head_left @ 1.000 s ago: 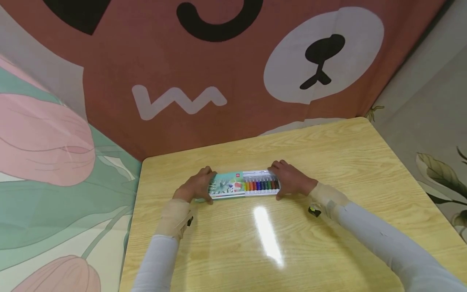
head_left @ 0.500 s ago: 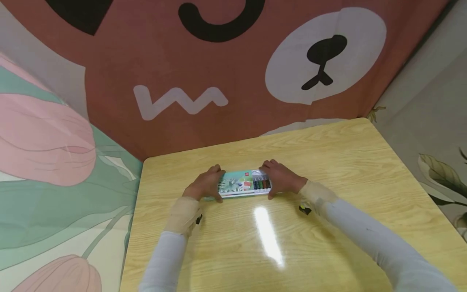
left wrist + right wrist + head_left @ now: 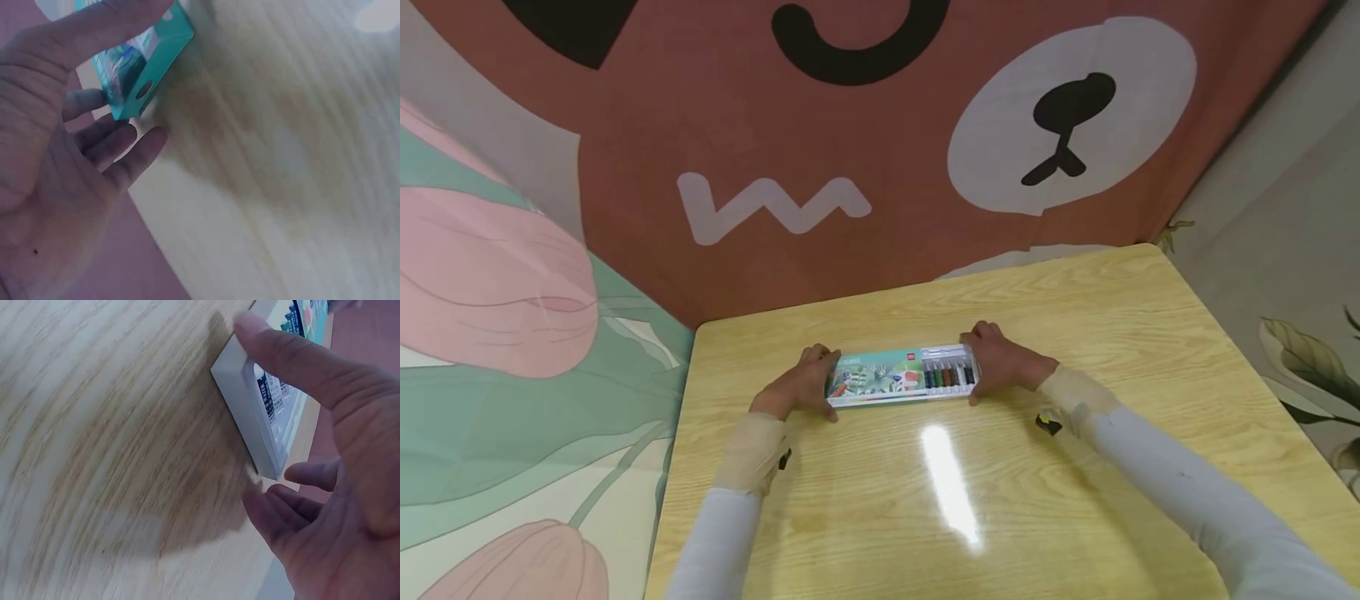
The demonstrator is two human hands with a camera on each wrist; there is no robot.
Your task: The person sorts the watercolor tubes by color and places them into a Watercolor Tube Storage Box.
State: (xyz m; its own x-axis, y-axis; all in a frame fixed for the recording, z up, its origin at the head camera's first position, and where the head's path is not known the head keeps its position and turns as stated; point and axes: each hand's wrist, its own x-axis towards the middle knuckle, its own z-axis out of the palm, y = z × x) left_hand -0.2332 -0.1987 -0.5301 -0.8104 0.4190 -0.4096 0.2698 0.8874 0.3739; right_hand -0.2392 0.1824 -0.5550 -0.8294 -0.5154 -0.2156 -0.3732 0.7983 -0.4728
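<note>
A long flat paint set lies on the wooden table in the head view. Its teal printed sleeve (image 3: pixel 876 377) covers most of a white tray (image 3: pixel 950 371). Paint tubes (image 3: pixel 949 377) with dark labels show in the uncovered right part. My left hand (image 3: pixel 801 383) grips the sleeve's left end, thumb on the near side and fingers on the far side. In the left wrist view, that teal end (image 3: pixel 156 75) has a round hole. At the other end my right hand (image 3: pixel 1003 362) holds the tray, its white end wall (image 3: pixel 240 412) showing between thumb and fingers.
The wood-grain table (image 3: pixel 1060 500) meets a reddish-brown cloth (image 3: pixel 820 275) with a cartoon print at the back. A flower-patterned cloth (image 3: pixel 497 350) hangs on the left. Light glares off the tabletop in front of the box.
The tray has slid further into the sleeve, so fewer tubes show than a second ago. My hands came closer together, then moved apart again, with more of the sleeve's left end uncovered.
</note>
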